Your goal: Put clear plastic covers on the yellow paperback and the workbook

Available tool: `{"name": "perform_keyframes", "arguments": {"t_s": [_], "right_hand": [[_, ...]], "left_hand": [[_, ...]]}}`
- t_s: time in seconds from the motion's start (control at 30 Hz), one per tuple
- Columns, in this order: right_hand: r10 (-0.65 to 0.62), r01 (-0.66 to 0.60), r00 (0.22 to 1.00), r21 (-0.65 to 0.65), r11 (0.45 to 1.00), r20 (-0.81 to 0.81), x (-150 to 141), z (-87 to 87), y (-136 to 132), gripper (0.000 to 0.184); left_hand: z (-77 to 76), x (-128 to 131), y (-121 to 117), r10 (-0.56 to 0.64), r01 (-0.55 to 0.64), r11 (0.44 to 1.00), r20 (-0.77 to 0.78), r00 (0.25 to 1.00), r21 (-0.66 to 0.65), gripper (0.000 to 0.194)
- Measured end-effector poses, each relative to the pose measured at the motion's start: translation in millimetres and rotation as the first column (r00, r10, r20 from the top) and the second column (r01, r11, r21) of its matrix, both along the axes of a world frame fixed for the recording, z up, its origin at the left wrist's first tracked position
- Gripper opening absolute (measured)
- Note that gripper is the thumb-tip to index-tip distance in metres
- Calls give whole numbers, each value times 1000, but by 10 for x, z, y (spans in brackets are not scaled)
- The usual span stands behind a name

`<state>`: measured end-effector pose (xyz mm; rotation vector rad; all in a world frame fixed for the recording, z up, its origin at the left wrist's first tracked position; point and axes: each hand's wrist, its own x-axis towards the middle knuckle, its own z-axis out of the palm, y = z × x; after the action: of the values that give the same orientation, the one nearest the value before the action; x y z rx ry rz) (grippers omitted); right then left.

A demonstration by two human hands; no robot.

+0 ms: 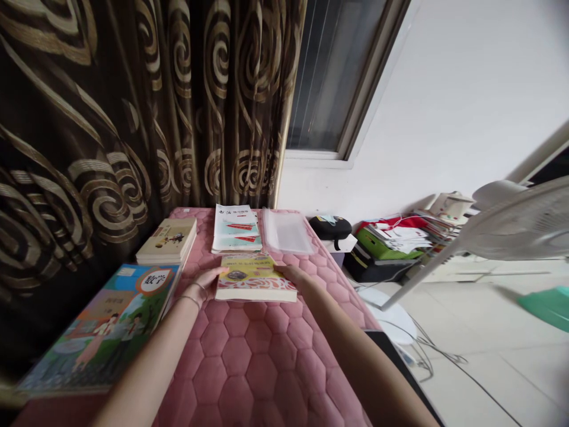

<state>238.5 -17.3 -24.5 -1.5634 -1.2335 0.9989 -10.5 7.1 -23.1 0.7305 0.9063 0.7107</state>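
Note:
A thick book (255, 276) with a yellow, red and white cover lies flat between my hands. My left hand (205, 283) grips its left edge, thumb on the cover. On the opposite edge my right hand (292, 275) holds it the same way; the fingers underneath are hidden on both sides. Just beyond it lies a white booklet (235, 228) with red and pale blue print. Beside that booklet rests a stack of clear plastic sleeves (287, 231). Left of my left arm are a colourful textbook (118, 326) and a small stack of tan books (168, 237).
Everything lies on a pink quilted surface (253, 356) with a dark patterned curtain (213, 107) behind. To the right stand a white fan (511, 225), a black case (329, 228) and a green and black box (382, 255) with papers. Cables (444, 356) run across the tiled floor.

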Motion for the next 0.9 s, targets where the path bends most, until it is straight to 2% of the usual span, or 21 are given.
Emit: {"name": "perform_keyframes", "arguments": {"t_s": [0.1,0.23,0.3,0.37,0.47,0.5,0.57,0.67,0.73,0.9], "right_hand": [[69,-71,997,-125,990,-17,1,34,-41,23],[40,-36,999,-115,993,32,-3,57,-171,29],[11,-10,998,-18,1000,59,-2,58,-222,29],[15,-29,997,166,986,80,14,49,-234,29],[58,-109,989,404,908,137,71,7,-196,30],[67,-130,986,440,889,155,93,-20,-180,30],[85,-164,980,480,862,182,132,-92,-164,29],[132,-212,972,484,849,193,164,-204,-182,26],[169,-230,971,466,855,169,171,-231,-196,27],[298,-295,953,422,857,60,189,-83,-180,40]], "left_hand": [[-13,-9,-13,24,-21,998,-51,998,51,38],[-43,-43,-34,110,-92,985,-118,987,144,39],[-31,-48,-43,164,-139,965,-98,982,222,47],[-9,-41,-38,203,-176,917,-40,978,358,54],[-22,-27,0,220,-181,789,5,975,587,59],[-50,-27,14,228,-172,746,-4,974,643,60],[-140,-35,31,252,-155,700,-38,967,698,60],[-268,-57,13,273,-140,695,-78,959,705,57],[-270,-64,-12,266,-125,707,-98,959,696,55],[14,-23,-58,224,-52,697,-148,963,715,55]]}}
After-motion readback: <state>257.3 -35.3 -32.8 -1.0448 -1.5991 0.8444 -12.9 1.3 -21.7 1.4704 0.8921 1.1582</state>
